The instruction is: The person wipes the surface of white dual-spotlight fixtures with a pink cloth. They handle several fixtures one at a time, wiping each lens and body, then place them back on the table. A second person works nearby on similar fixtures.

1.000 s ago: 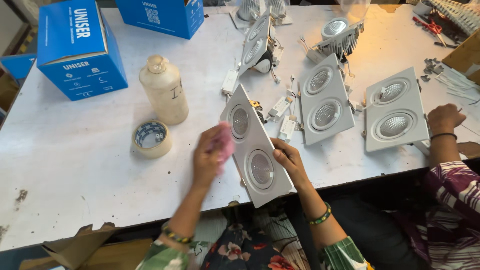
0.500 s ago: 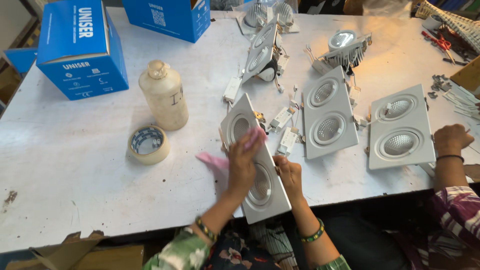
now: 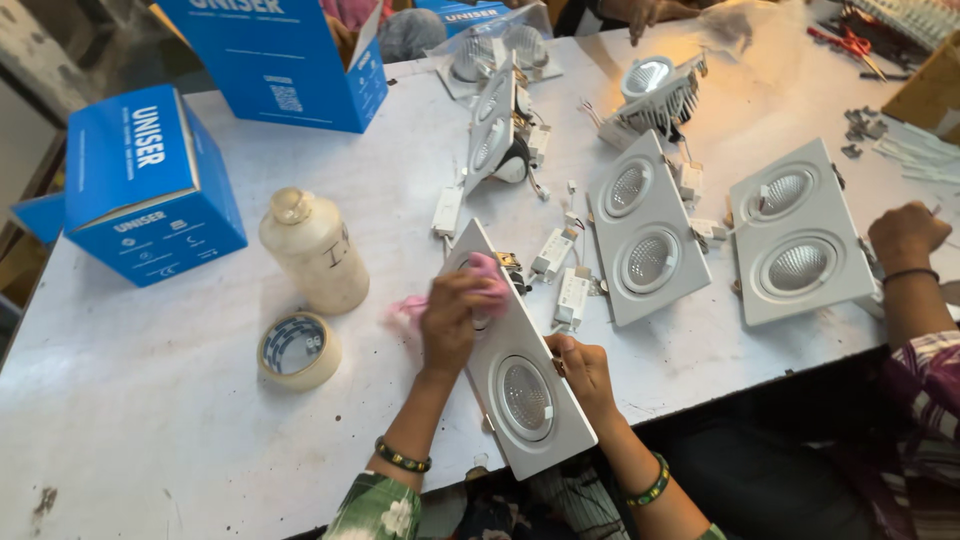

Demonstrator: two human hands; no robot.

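Fixture: I saw a white rectangular twin-downlight panel [image 3: 515, 370], smooth matt metal with two round recessed lamps, lying near the front edge of the tabletop [image 3: 160, 420], tilted diagonally with one end raised away from me.
Cloth: a small pink rag [image 3: 485, 275], soft and crumpled, was pressed on the upper lamp of that panel.
Left hand: the left hand [image 3: 450, 320] lay palm down over the upper half of the panel; its fingers [image 3: 470, 285] were curled tight around the pink rag. The forearm came up from the lower edge, a beaded bangle at the wrist.
Right hand: the right hand [image 3: 585, 370] sat at the panel's right long edge, fingers bent and clasping the rim beside the lower lamp, steadying it. A green bangle showed on that wrist.
Tabletop: flat, pale grey, scuffed and stained.
Bottle: a cloudy plastic bottle [image 3: 315, 250], round-shouldered and capped, stood upright left of the panel.
Tape: a roll of clear tape [image 3: 295, 350] lay flat just in front of the bottle.
Other panels: two more white twin panels [image 3: 645, 230] [image 3: 795, 230] lay to the right, with small white driver boxes [image 3: 560, 275] and loose wires between.
Boxes: glossy blue cardboard cartons [image 3: 150, 190] stood at the left and rear.
Co-worker: another person's fist [image 3: 905, 235] rested at the far right, in a patterned sleeve.
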